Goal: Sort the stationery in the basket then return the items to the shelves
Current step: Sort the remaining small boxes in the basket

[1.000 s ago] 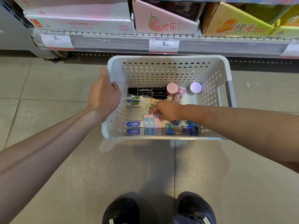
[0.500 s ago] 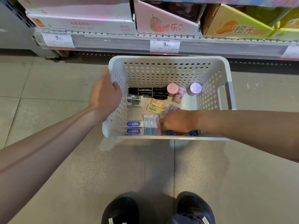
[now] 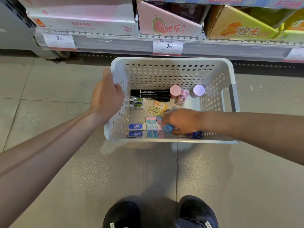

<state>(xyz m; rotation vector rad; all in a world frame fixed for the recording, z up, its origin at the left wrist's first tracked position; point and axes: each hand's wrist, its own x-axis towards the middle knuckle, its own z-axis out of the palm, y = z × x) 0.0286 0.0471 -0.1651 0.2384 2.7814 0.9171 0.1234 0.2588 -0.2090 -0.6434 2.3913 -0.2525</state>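
While steadying the white perforated plastic basket (image 3: 172,74) on the grey floor tiles, left hand (image 3: 107,94) curled over its left rim. Inside, paired blue-labelled erasers (image 3: 136,130) and pastel strips (image 3: 154,126) already grouped, apparently sorted. Right hand (image 3: 182,121) low inside, pinching a small blue item (image 3: 167,128).

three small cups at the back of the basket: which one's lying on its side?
The middle cup with the cartoon print: its side faces up. The pink-lidded cup and purple-lidded cup show lids upward.
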